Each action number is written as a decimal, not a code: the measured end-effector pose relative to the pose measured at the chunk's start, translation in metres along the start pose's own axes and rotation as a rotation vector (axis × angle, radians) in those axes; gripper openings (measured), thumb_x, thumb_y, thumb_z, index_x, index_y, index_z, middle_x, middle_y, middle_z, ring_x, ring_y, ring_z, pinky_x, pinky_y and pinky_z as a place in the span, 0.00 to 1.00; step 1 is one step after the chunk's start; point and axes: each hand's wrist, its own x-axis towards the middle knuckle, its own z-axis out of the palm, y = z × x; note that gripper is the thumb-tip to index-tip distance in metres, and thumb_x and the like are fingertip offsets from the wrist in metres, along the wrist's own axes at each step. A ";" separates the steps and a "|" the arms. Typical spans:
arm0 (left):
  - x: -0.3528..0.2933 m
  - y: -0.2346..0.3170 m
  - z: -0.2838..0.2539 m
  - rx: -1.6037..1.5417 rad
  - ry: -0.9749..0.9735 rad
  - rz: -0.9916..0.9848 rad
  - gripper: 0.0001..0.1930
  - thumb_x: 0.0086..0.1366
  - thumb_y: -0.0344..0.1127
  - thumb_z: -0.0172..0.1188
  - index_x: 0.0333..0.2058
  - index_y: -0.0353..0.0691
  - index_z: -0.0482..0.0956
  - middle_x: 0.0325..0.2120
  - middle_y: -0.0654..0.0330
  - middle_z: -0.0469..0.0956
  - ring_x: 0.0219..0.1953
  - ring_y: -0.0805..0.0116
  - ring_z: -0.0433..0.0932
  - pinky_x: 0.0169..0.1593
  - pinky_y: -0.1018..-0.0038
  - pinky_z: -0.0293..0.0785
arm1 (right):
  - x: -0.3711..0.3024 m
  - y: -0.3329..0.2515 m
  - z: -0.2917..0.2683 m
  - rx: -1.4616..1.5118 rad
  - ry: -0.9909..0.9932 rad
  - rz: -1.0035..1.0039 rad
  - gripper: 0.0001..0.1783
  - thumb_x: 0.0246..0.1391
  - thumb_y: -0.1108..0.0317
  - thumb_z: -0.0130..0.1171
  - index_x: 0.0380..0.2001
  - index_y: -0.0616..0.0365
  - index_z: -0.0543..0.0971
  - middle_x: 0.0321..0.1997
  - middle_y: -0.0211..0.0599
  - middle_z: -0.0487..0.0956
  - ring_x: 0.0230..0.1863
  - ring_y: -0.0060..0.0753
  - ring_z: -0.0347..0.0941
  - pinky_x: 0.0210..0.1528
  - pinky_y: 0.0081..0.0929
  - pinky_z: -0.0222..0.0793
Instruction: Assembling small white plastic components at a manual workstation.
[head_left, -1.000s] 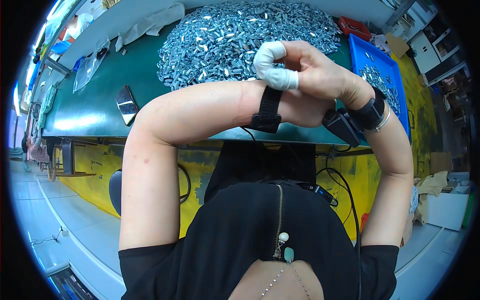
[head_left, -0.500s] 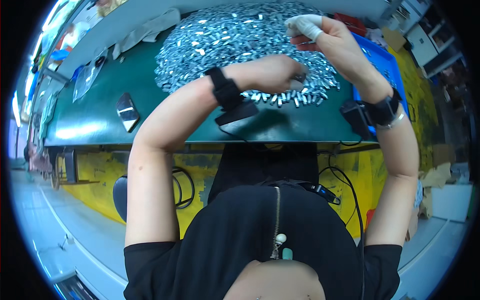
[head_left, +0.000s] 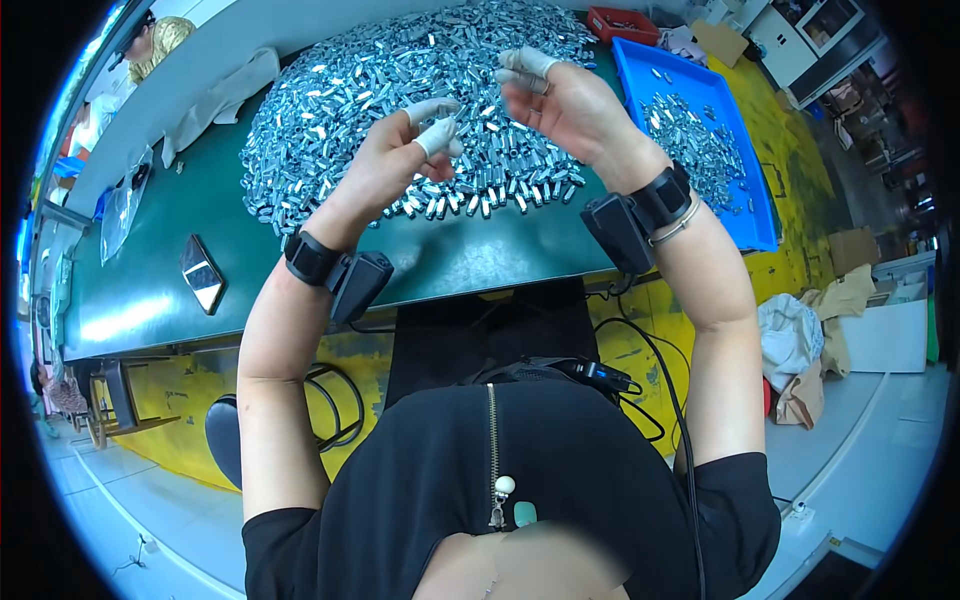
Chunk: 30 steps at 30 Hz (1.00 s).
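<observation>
A broad heap of small shiny metal pieces (head_left: 350,90), short and tube-like, covers the far part of the green table (head_left: 450,260). Over the heap's near left part is my left hand (head_left: 395,155), white covers on its thumb and forefinger; their tips come close together, and whatever lies between them is too small to make out. To its right, also above the heap, my right hand (head_left: 570,110) has curled fingers with white covers on the tips. Its fingertips are pressed together, and anything in them is hidden. Along the near edge of the heap several pieces lie in a loose row.
At the right a blue tray (head_left: 755,215) holds many similar metal pieces. Behind it stands a red bin (head_left: 625,25). A phone-like dark slab (head_left: 202,275) and a clear plastic bag (head_left: 122,215) lie at the left. Beyond the table is another person (head_left: 160,40).
My left hand has drawn back leftward from the heap's right side, uncrossing from in front of my right. My right hand has come lower and leftward in the picture. The view has shifted, showing more tray.
</observation>
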 end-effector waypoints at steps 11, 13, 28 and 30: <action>-0.013 -0.007 0.050 -0.299 -0.310 -0.091 0.21 0.65 0.39 0.49 0.54 0.36 0.63 0.33 0.61 0.75 0.31 0.76 0.75 0.36 0.80 0.72 | 0.007 0.019 0.008 0.102 0.078 0.048 0.10 0.56 0.66 0.50 0.36 0.59 0.75 0.31 0.29 0.76 0.31 0.21 0.70 0.34 0.20 0.69; -0.014 -0.009 0.057 -0.337 -0.321 -0.111 0.21 0.65 0.39 0.49 0.54 0.36 0.63 0.33 0.61 0.75 0.32 0.75 0.75 0.37 0.80 0.72 | 0.009 0.022 0.010 0.134 0.100 0.042 0.09 0.55 0.66 0.51 0.36 0.59 0.75 0.30 0.30 0.76 0.30 0.21 0.69 0.33 0.20 0.68; -0.012 -0.030 0.093 -0.733 -0.467 -0.258 0.12 0.61 0.30 0.50 0.44 0.38 0.67 0.32 0.64 0.73 0.29 0.77 0.72 0.31 0.82 0.69 | 0.010 0.023 0.023 0.318 0.043 0.008 0.09 0.57 0.66 0.50 0.36 0.59 0.75 0.32 0.31 0.76 0.29 0.21 0.69 0.33 0.20 0.69; -0.011 -0.031 0.093 -0.755 -0.482 -0.284 0.11 0.62 0.30 0.50 0.44 0.37 0.67 0.32 0.64 0.73 0.28 0.78 0.71 0.30 0.82 0.69 | 0.010 0.024 0.027 0.318 0.024 0.010 0.09 0.56 0.66 0.51 0.36 0.59 0.75 0.31 0.31 0.76 0.29 0.20 0.69 0.33 0.20 0.69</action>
